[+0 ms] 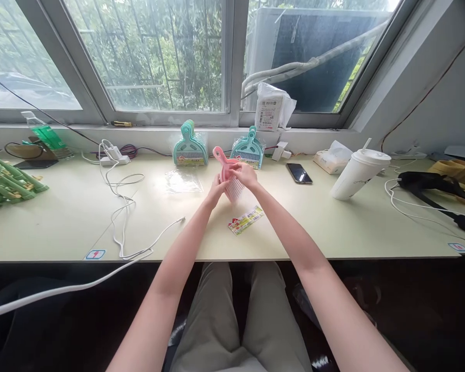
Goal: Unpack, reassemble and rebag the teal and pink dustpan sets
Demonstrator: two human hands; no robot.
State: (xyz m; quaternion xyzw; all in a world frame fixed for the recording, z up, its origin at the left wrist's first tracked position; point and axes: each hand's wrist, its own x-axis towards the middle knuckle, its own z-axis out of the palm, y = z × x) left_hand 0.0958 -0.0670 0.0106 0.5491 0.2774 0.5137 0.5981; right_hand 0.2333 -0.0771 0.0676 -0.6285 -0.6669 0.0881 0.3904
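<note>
A pink dustpan and brush set (pixel 234 190) is held upright, tilted, above the table. My left hand (pixel 217 190) grips its left side, fingers closed on it. My right hand (pixel 245 174) is closed on the set near the base of the handle, partly covering it. A printed label card (pixel 245 220) lies just below on the table. To the left, a clear plastic bag (pixel 183 181) lies flat. Behind stand packed teal dustpan sets, one stack (pixel 189 145) at the left and another (pixel 248 150) at the right.
White cables (pixel 118 206) run across the left of the table (pixel 62 222). Green bundles (pixel 8 181) lie far left. At the right are a phone (pixel 299 173), a tissue pack (pixel 332 157), a white cup (pixel 358 173) and a black strap (pixel 430 186).
</note>
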